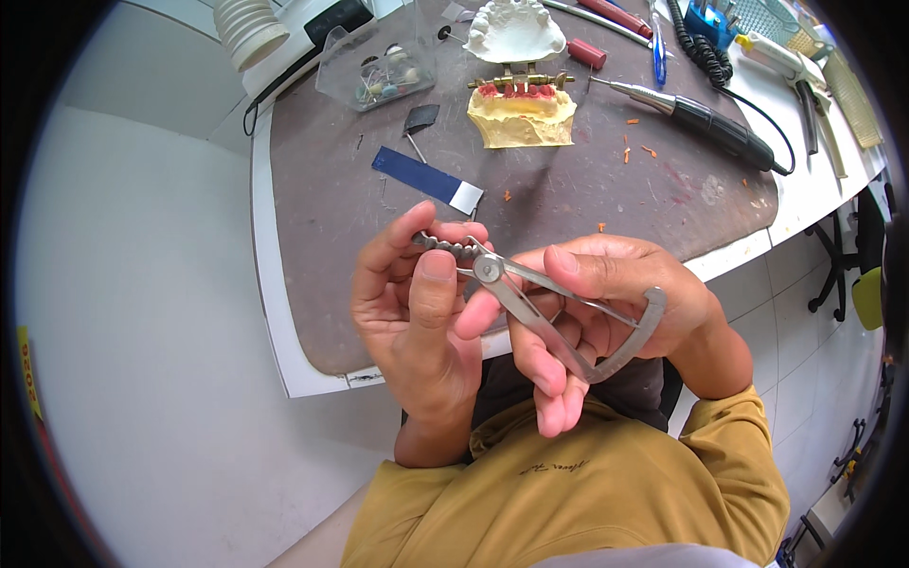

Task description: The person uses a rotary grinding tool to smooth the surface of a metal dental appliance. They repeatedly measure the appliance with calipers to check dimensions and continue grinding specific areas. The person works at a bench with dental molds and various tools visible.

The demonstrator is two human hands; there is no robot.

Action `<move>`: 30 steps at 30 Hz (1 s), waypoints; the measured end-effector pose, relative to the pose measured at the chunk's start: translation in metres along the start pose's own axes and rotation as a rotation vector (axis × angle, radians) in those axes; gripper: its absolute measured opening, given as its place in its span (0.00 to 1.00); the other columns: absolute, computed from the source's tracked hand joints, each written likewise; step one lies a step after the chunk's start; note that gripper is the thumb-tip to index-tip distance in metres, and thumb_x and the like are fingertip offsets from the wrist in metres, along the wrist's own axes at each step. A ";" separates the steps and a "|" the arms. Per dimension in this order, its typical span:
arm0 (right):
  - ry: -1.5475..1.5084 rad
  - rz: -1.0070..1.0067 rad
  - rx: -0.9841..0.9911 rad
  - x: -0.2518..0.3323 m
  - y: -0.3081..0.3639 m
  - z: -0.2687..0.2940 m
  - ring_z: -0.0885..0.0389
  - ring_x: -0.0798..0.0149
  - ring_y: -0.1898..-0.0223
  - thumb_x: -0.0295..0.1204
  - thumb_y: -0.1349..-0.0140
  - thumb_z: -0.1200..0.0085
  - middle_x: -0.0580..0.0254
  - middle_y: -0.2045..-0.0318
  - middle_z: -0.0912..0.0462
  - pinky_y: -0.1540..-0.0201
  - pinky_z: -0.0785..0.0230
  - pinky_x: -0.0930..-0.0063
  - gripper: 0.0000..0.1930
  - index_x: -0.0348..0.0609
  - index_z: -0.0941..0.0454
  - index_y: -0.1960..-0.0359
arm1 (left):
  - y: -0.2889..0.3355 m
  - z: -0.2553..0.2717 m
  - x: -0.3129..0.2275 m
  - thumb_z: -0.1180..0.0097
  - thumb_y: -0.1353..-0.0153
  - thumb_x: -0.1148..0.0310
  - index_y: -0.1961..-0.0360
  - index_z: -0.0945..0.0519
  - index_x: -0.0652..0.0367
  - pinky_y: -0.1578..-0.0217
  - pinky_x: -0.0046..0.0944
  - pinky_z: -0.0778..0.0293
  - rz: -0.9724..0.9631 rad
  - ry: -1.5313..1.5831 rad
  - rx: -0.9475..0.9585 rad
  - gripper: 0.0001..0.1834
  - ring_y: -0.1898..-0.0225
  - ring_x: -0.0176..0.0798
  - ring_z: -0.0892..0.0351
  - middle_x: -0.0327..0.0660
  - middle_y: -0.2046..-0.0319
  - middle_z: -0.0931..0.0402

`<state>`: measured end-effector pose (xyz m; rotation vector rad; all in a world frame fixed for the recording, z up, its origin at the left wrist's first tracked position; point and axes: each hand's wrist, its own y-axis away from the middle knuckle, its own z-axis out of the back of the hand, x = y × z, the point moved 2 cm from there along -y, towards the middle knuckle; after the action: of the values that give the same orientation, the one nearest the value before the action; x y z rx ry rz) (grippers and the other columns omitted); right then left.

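My left hand pinches a grey metal dental bridge, a short row of joined tooth shapes, between thumb and fingers. In my right hand is a metal thickness caliper with a round pivot and a curved scale at its far right end. The caliper's small jaws meet the right end of the bridge; whether they press on it I cannot tell. Beyond my hands, a plaster dental model stands in a brass articulator, its white upper cast tipped back above the yellowish lower cast with red gum areas.
A blue strip of paper with a white end lies on the brown mat. At the back left stands a clear box of small polishing tools. A corded rotary handpiece lies at the right, near orange crumbs.
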<state>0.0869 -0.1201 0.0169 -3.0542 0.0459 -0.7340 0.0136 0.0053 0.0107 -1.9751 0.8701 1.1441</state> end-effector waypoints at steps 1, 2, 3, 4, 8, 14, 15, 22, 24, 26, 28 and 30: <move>-0.080 -0.004 -0.014 -0.001 0.000 0.000 0.19 0.48 0.69 0.46 0.31 0.70 0.47 0.72 0.24 0.64 0.22 0.62 0.29 0.26 0.38 0.45 | -0.001 0.003 0.001 0.55 0.36 0.64 0.48 0.33 0.59 0.53 0.35 0.29 -0.006 0.002 0.033 0.17 0.53 0.33 0.31 0.40 0.57 0.32; -0.159 -0.011 -0.025 -0.003 -0.002 0.000 0.19 0.45 0.70 0.46 0.31 0.72 0.45 0.73 0.25 0.65 0.21 0.59 0.31 0.23 0.39 0.45 | 0.000 0.007 0.003 0.56 0.35 0.65 0.47 0.33 0.57 0.52 0.35 0.28 -0.052 -0.025 0.073 0.16 0.53 0.33 0.31 0.41 0.55 0.33; -0.195 -0.015 -0.030 -0.003 -0.002 0.000 0.19 0.44 0.70 0.46 0.31 0.72 0.44 0.73 0.25 0.65 0.21 0.58 0.31 0.21 0.40 0.45 | 0.000 0.011 0.005 0.57 0.35 0.66 0.47 0.32 0.56 0.52 0.36 0.28 -0.099 -0.050 0.113 0.16 0.52 0.34 0.32 0.41 0.52 0.34; -0.231 -0.018 -0.035 -0.003 -0.002 0.000 0.19 0.42 0.70 0.46 0.31 0.73 0.43 0.74 0.26 0.65 0.21 0.56 0.32 0.20 0.41 0.45 | 0.000 0.017 0.011 0.58 0.34 0.67 0.47 0.32 0.53 0.51 0.36 0.28 -0.185 -0.102 0.163 0.15 0.52 0.34 0.32 0.42 0.49 0.36; -0.080 -0.019 -0.026 -0.001 -0.001 0.000 0.19 0.48 0.70 0.46 0.31 0.70 0.46 0.72 0.24 0.66 0.21 0.62 0.30 0.25 0.37 0.46 | 0.003 0.025 0.016 0.61 0.33 0.70 0.46 0.32 0.48 0.50 0.38 0.27 -0.278 -0.178 0.215 0.15 0.50 0.36 0.33 0.44 0.43 0.43; -0.164 -0.042 -0.066 0.001 -0.003 -0.004 0.19 0.44 0.70 0.48 0.31 0.72 0.44 0.72 0.25 0.66 0.21 0.59 0.34 0.20 0.40 0.46 | 0.005 0.024 0.013 0.59 0.33 0.68 0.47 0.32 0.52 0.51 0.37 0.27 -0.179 -0.127 0.161 0.15 0.51 0.34 0.33 0.43 0.44 0.42; -0.157 -0.044 -0.071 0.001 -0.003 -0.004 0.19 0.45 0.70 0.49 0.31 0.72 0.44 0.73 0.25 0.66 0.21 0.59 0.34 0.20 0.40 0.46 | 0.005 0.021 0.011 0.59 0.34 0.67 0.47 0.32 0.54 0.52 0.36 0.27 -0.158 -0.111 0.138 0.15 0.52 0.34 0.33 0.43 0.45 0.41; -0.075 -0.019 -0.057 -0.001 -0.001 -0.004 0.19 0.54 0.71 0.53 0.33 0.70 0.49 0.72 0.24 0.66 0.22 0.67 0.35 0.25 0.33 0.50 | 0.001 0.005 0.000 0.53 0.38 0.62 0.48 0.32 0.62 0.55 0.35 0.27 0.029 -0.032 -0.101 0.20 0.55 0.32 0.30 0.39 0.60 0.30; -0.032 -0.006 -0.051 0.001 -0.002 -0.003 0.19 0.54 0.72 0.54 0.33 0.70 0.49 0.72 0.24 0.66 0.21 0.68 0.35 0.24 0.33 0.50 | 0.000 0.002 0.001 0.52 0.39 0.62 0.48 0.32 0.63 0.55 0.36 0.27 0.021 -0.042 -0.130 0.21 0.55 0.32 0.29 0.39 0.61 0.29; 0.001 0.002 -0.058 0.002 0.000 -0.002 0.19 0.54 0.71 0.54 0.33 0.70 0.49 0.71 0.24 0.66 0.22 0.68 0.36 0.24 0.33 0.50 | 0.000 0.000 -0.001 0.52 0.39 0.62 0.48 0.32 0.63 0.55 0.36 0.27 -0.021 -0.083 -0.135 0.22 0.55 0.32 0.29 0.39 0.60 0.30; 0.004 0.002 -0.051 0.003 0.001 -0.002 0.18 0.54 0.71 0.54 0.33 0.70 0.49 0.71 0.24 0.66 0.21 0.68 0.36 0.24 0.33 0.50 | 0.000 -0.001 -0.001 0.51 0.40 0.62 0.48 0.33 0.65 0.55 0.35 0.27 -0.021 -0.105 -0.115 0.22 0.55 0.33 0.29 0.40 0.58 0.30; -0.002 0.005 -0.046 0.002 0.001 -0.002 0.19 0.54 0.71 0.54 0.33 0.70 0.49 0.71 0.24 0.66 0.21 0.68 0.36 0.24 0.33 0.50 | 0.000 -0.003 -0.001 0.51 0.40 0.62 0.48 0.33 0.66 0.55 0.35 0.27 -0.034 -0.125 -0.126 0.22 0.55 0.33 0.28 0.41 0.58 0.30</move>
<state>0.0880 -0.1212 0.0196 -3.0967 0.0718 -0.7407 0.0141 0.0031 0.0130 -1.9868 0.7122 1.3155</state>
